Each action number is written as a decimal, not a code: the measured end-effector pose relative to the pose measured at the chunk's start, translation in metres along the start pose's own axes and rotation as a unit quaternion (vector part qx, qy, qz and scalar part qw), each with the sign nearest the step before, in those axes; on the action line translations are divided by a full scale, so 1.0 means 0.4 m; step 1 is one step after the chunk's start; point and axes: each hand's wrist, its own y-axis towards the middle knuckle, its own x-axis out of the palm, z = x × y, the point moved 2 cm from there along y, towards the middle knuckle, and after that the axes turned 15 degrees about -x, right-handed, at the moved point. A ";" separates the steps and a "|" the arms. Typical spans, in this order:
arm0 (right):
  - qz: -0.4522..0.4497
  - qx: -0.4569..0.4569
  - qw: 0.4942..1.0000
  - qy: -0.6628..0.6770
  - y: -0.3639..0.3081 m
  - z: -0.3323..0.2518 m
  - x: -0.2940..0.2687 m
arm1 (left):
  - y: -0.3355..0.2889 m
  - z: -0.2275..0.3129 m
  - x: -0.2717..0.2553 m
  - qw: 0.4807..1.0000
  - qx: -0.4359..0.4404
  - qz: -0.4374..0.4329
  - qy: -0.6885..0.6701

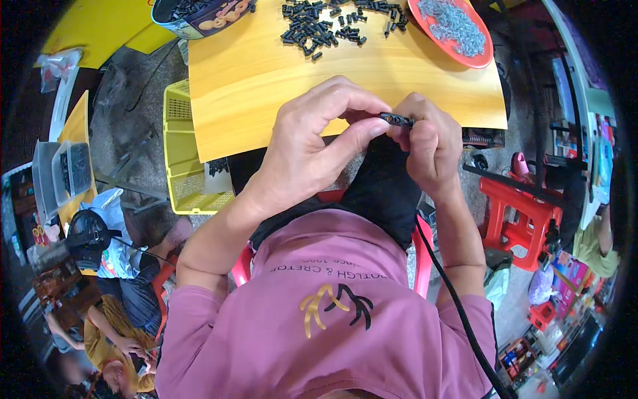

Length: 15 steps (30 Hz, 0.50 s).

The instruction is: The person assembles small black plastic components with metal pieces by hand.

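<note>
A small black plastic part with holes along its side [397,120] is held just beyond the near edge of the wooden table [252,100]. My left hand [309,136] pinches its left end between thumb and index finger. The fingers of my right hand [428,139] are curled around its right end, which they partly hide. Farther back lies a loose pile of short black plastic pieces [319,30]. A red plate [475,62] at the table's far right carries a heap of small clear or silvery pieces [455,28].
At the far left corner stands a printed tin [216,23] with black pieces inside. A yellow plastic crate [174,189] is left of the table, a red stool [522,216] on the right. Other people [119,329] sit at lower left. A black cable [452,292] hangs by my right arm.
</note>
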 end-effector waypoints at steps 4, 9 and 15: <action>0.085 0.174 0.959 0.207 -0.047 0.007 0.020 | 0.006 -0.019 -0.001 0.999 0.024 0.043 -0.019; 0.156 0.309 0.801 0.488 -0.065 -0.003 0.049 | 0.018 -0.027 -0.001 0.995 0.089 0.034 0.021; 0.177 0.351 0.697 0.600 -0.061 -0.011 0.060 | 0.022 -0.023 -0.001 0.995 0.093 0.038 0.027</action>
